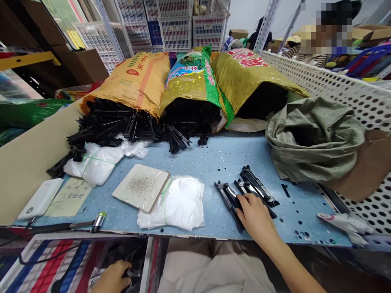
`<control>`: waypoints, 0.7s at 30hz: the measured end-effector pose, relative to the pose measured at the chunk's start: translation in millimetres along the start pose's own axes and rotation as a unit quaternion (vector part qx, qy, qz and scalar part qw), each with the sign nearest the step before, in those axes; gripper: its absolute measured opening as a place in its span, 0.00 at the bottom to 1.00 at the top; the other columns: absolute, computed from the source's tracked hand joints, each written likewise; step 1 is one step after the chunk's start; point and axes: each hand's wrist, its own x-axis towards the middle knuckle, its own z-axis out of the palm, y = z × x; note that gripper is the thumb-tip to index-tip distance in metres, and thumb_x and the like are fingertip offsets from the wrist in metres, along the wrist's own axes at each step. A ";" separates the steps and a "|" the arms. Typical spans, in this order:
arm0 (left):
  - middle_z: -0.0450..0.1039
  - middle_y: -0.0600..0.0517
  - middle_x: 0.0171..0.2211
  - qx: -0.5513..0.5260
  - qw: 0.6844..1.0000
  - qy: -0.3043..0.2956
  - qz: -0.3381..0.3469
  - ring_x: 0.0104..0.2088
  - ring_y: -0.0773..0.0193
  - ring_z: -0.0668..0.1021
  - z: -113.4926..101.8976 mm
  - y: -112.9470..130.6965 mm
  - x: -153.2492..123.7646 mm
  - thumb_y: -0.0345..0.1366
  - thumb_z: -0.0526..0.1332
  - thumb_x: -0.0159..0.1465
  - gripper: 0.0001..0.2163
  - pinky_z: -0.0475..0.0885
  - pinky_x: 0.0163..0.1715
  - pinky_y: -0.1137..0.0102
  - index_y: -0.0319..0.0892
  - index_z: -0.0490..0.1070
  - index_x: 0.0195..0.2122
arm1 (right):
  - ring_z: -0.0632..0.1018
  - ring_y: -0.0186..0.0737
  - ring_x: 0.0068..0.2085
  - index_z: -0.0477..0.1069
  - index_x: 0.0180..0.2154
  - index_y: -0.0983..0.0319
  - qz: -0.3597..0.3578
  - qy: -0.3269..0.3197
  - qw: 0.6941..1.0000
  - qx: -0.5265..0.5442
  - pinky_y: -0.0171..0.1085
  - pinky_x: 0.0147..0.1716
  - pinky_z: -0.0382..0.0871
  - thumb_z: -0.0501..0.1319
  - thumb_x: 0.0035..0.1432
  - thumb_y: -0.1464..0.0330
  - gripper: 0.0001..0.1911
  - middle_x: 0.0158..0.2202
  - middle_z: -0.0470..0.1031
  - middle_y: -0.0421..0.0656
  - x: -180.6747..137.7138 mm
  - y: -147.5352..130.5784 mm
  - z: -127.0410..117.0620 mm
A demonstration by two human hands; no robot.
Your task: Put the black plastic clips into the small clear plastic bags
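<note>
Right of centre in the frame, three long, narrow, glossy black plastic pieces (259, 186) lie on a blue speckled tabletop (220, 156). They look light, stiff and slippery, best taken across mid-length. Curled fingers of the right hand (257, 216) cover part of the middle piece (244, 186); from where I stand, whether they pinch it cannot be told. At lower left, the left hand (112, 277), cut off below, lies in a white-rimmed crate (148, 260); its grip and the dark contents (136, 249) are indistinct.

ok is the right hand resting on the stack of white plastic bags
No, the right hand is on the black plastic pieces, apart from the stack of white plastic bags.
</note>
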 end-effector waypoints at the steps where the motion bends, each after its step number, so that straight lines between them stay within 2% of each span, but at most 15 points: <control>1: 0.78 0.44 0.40 0.028 0.999 0.005 -0.022 0.45 0.49 0.78 6.9 3.7 7.8 0.26 0.57 0.47 0.15 0.69 0.47 0.62 0.41 0.77 0.35 | 0.73 0.52 0.41 0.67 0.50 0.62 -0.014 -0.007 1.000 0.005 0.45 0.36 0.66 0.54 0.60 0.70 0.16 0.44 0.70 0.53 -1.8 -0.3 3.3; 3: 0.78 0.45 0.34 0.023 1.000 -0.009 -0.017 0.40 0.50 0.79 8.5 26.4 13.8 0.25 0.57 0.48 0.11 0.69 0.41 0.64 0.40 0.76 0.30 | 0.74 0.51 0.40 0.67 0.49 0.62 -0.018 -0.024 0.999 0.021 0.42 0.34 0.66 0.54 0.61 0.68 0.15 0.41 0.71 0.51 -5.6 -1.4 7.6; 4: 0.77 0.47 0.30 -0.015 0.999 -0.031 0.017 0.37 0.52 0.79 4.2 44.9 12.8 0.27 0.58 0.49 0.07 0.69 0.38 0.66 0.40 0.74 0.27 | 0.74 0.51 0.40 0.67 0.48 0.62 -0.011 -0.033 0.999 0.031 0.42 0.34 0.67 0.53 0.61 0.67 0.14 0.40 0.71 0.51 -6.6 -1.8 9.0; 5: 0.76 0.49 0.27 -0.071 0.994 -0.054 0.070 0.34 0.55 0.78 -2.0 67.2 10.5 0.30 0.58 0.52 0.04 0.69 0.34 0.69 0.41 0.72 0.25 | 0.74 0.52 0.40 0.68 0.47 0.63 -0.002 -0.042 0.998 0.045 0.42 0.33 0.67 0.53 0.61 0.66 0.14 0.40 0.72 0.51 -6.9 -2.1 10.2; 6: 0.75 0.51 0.27 -0.141 0.977 -0.079 0.138 0.31 0.58 0.78 -8.8 92.3 8.0 0.33 0.58 0.56 0.04 0.69 0.32 0.71 0.42 0.72 0.28 | 0.75 0.52 0.41 0.68 0.46 0.63 0.005 -0.050 0.996 0.067 0.43 0.34 0.67 0.52 0.62 0.65 0.13 0.40 0.72 0.51 -6.3 -2.5 11.3; 7: 0.74 0.52 0.26 -0.196 0.960 -0.077 0.187 0.29 0.61 0.76 -14.9 118.7 6.4 0.37 0.56 0.59 0.07 0.68 0.30 0.72 0.42 0.71 0.30 | 0.75 0.52 0.41 0.68 0.45 0.63 0.010 -0.058 0.993 0.099 0.43 0.35 0.68 0.51 0.62 0.65 0.14 0.40 0.72 0.52 -5.2 -3.4 12.4; 8: 0.72 0.52 0.26 -0.219 0.953 -0.015 0.209 0.28 0.61 0.75 -19.3 144.8 6.4 0.39 0.54 0.62 0.09 0.68 0.30 0.71 0.41 0.69 0.31 | 0.75 0.51 0.42 0.69 0.45 0.63 0.012 -0.063 0.988 0.141 0.43 0.37 0.68 0.51 0.62 0.64 0.14 0.41 0.73 0.52 -3.8 -4.8 13.5; 10: 0.72 0.46 0.34 -0.172 0.941 0.204 0.209 0.36 0.56 0.74 -22.3 189.5 12.8 0.41 0.58 0.60 0.09 0.69 0.36 0.66 0.40 0.68 0.33 | 0.75 0.50 0.44 0.69 0.46 0.63 0.016 -0.070 0.968 0.238 0.43 0.41 0.68 0.52 0.62 0.62 0.15 0.43 0.73 0.51 -1.7 -8.7 15.1; 11: 0.71 0.44 0.37 -0.143 0.931 0.259 0.212 0.39 0.53 0.74 -21.6 205.5 18.7 0.40 0.61 0.58 0.09 0.69 0.38 0.64 0.40 0.68 0.35 | 0.75 0.49 0.45 0.69 0.46 0.62 0.020 -0.074 0.955 0.286 0.43 0.43 0.68 0.53 0.61 0.61 0.16 0.44 0.74 0.50 -1.5 -10.8 15.3; 12: 0.70 0.42 0.39 -0.135 0.926 0.283 0.208 0.40 0.52 0.73 -20.5 216.3 25.8 0.37 0.60 0.58 0.07 0.68 0.38 0.63 0.39 0.68 0.34 | 0.75 0.49 0.46 0.70 0.46 0.62 0.030 -0.077 0.941 0.329 0.44 0.43 0.68 0.54 0.60 0.60 0.16 0.44 0.74 0.49 -2.1 -12.8 14.9; 14: 0.69 0.43 0.38 -0.171 0.929 0.259 0.203 0.39 0.54 0.73 -19.9 223.0 40.8 0.30 0.57 0.59 0.02 0.67 0.37 0.65 0.40 0.68 0.31 | 0.74 0.49 0.45 0.71 0.44 0.61 0.064 -0.084 0.905 0.412 0.43 0.44 0.68 0.57 0.58 0.59 0.16 0.43 0.75 0.48 -4.9 -16.1 11.9; 16: 0.70 0.47 0.33 -0.237 0.929 0.203 0.201 0.35 0.59 0.73 -24.1 215.7 53.7 0.27 0.56 0.58 0.06 0.66 0.35 0.68 0.40 0.68 0.26 | 0.74 0.47 0.42 0.73 0.42 0.60 0.110 -0.103 0.849 0.506 0.41 0.40 0.69 0.59 0.57 0.57 0.17 0.40 0.75 0.46 -8.4 -19.5 6.2; 21: 0.67 0.54 0.22 -0.337 0.912 0.129 0.196 0.25 0.66 0.70 -42.3 192.3 71.0 0.39 0.63 0.54 0.10 0.64 0.26 0.73 0.41 0.65 0.21 | 0.70 0.37 0.29 0.74 0.37 0.60 0.190 -0.188 0.646 0.715 0.34 0.27 0.66 0.64 0.51 0.52 0.19 0.30 0.71 0.40 -7.6 -40.1 -10.2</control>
